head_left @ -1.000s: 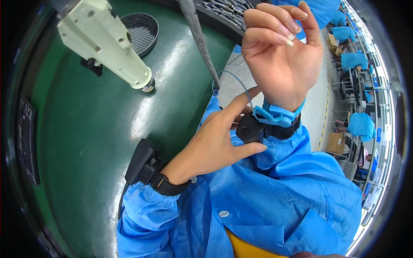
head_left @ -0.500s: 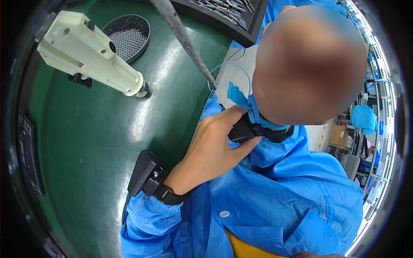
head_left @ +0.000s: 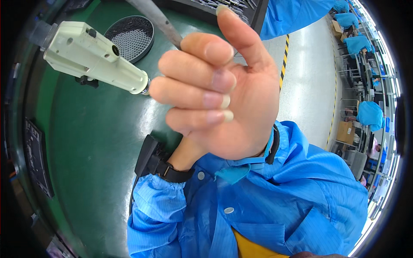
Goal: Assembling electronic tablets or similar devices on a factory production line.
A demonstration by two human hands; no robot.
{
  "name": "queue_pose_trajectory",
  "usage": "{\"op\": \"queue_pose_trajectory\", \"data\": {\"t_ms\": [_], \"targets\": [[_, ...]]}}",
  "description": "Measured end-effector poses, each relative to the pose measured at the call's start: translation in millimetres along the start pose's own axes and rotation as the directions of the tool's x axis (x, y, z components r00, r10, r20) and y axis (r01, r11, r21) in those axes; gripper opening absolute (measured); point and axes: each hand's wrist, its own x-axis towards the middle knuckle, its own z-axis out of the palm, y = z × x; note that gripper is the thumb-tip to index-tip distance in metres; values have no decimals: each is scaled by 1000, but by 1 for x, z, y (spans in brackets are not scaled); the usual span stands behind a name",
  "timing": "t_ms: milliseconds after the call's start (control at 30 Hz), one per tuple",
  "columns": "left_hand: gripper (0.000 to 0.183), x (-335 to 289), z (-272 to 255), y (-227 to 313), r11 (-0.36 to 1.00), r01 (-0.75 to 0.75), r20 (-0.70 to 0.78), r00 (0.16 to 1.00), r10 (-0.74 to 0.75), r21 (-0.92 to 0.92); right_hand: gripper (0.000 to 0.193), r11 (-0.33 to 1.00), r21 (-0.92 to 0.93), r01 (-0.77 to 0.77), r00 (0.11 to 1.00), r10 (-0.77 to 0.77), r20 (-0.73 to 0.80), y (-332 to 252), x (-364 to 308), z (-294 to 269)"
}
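Observation:
My right hand (head_left: 223, 94) is raised in front of me, palm toward me. Its fingers curl loosely and its thumb stands apart, with nothing visible in it. Around the right wrist run a blue strap (head_left: 254, 161) with a loose teal tab (head_left: 232, 173) and a black band (head_left: 273, 145). Behind it, my left hand (head_left: 189, 151) shows only near the wrist; its fingers are hidden. A black box-shaped device (head_left: 148, 155) sits on the left wrist, held by a black wristband (head_left: 175, 173).
On the green tabletop (head_left: 94, 163) are a cream-coloured instrument (head_left: 97, 60) and a round black dish (head_left: 133, 38). A grey metal rod (head_left: 159, 19) slants above. A black tray (head_left: 254, 17) holds several slim tools. Shelving and blue-covered seats line the right.
My right hand has turned its palm toward me and loosened from a blurred, closed-looking shape. My left hand, earlier gripping the black device on the right wrist, is now mostly hidden behind it.

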Motion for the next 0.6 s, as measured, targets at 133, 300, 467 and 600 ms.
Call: {"op": "queue_pose_trajectory", "data": {"t_ms": [133, 300, 467, 600], "targets": [[19, -6, 1, -6, 995, 16, 46, 999, -21, 101, 45, 995, 95, 27, 1000, -26, -12, -3, 2, 6], [15, -1, -3, -6, 974, 16, 50, 998, -28, 224, 43, 999, 24, 26, 998, -24, -62, 10, 3, 9], [12, 4, -13, -1, 920, 45, 158, 981, -115, 389, 34, 996, -91, -12, 982, -6, -189, 5, 0, 22], [10, -3, -17, 32, 891, 47, 319, 924, -210, 452, 28, 979, -166, 118, 953, -159, -257, -29, -14, 11]]}}
